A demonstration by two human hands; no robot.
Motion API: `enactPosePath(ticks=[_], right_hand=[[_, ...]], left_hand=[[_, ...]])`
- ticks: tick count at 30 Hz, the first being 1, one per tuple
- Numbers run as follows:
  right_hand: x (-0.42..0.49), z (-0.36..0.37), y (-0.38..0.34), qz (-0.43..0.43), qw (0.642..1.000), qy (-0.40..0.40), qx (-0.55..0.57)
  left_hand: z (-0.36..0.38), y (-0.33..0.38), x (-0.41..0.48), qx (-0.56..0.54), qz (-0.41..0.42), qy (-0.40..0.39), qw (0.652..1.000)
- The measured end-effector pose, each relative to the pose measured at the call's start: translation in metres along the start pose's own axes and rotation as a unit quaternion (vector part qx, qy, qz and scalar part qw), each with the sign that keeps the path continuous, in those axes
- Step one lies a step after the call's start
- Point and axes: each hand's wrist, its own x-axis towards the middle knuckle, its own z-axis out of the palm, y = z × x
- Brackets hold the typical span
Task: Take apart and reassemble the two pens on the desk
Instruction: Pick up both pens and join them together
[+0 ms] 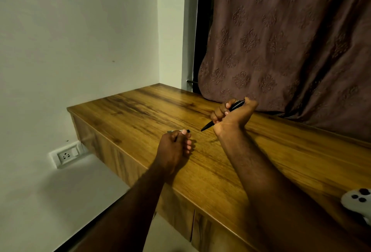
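Observation:
My right hand (230, 115) grips a black pen (208, 125) in a fist above the wooden desk (220, 163). The pen's tip points down-left and its other end sticks out past my thumb. My left hand (173, 147) rests on the desk to the left and pinches a second pen (178, 131). Only a short stretch of that pen shows above my fingers, grey at one end and dark at the other. A small gap separates the two hands.
A brown patterned curtain (291, 41) hangs over the desk's far edge. A white game controller (357, 201) lies at the right edge. The white wall (80, 41) with a socket (66, 155) is on the left, beyond the desk's left edge.

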Motion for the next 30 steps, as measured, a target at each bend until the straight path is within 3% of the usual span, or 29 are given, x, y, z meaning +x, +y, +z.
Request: enactPosePath(ticks=[15, 30], right_hand=[[-0.001, 0.005, 0.001, 0.011, 1.0, -0.028, 0.008], [-0.001, 0.003, 0.005, 0.007, 1.0, -0.026, 0.004]], left_hand=[[-0.005, 0.009, 0.005, -0.009, -0.057, 0.019, 0.998], [-0.014, 0.004, 0.009, -0.011, -0.056, -0.063, 0.996]])
